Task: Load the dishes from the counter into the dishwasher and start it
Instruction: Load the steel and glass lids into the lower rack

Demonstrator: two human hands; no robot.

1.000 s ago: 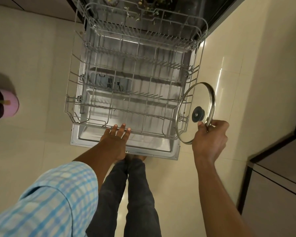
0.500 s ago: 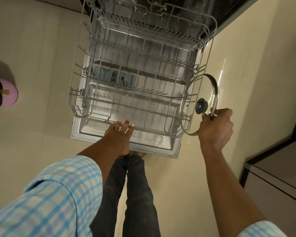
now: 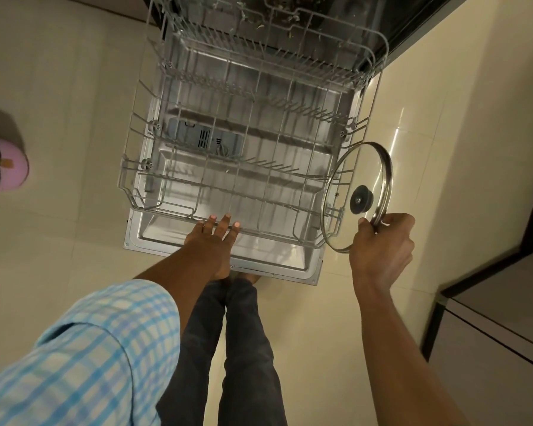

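**While the left hand [image 3: 210, 241] touches the rack [image 3: 130, 179], the right hand [image 3: 382, 244] holds a lid [image 3: 351, 167]**

Seen from above, a pale tiled floor [image 3: 59, 87] surrounds an open dishwasher door [image 3: 154, 238], lowered flat. The wire rack sits pulled out over it. The glass lid stands on edge at the rack's right front corner, its metal rim gripped by the right hand. The left hand's straight fingers rest on the rack's front rail. The lid's dark knob [image 3: 362, 199] faces the camera.
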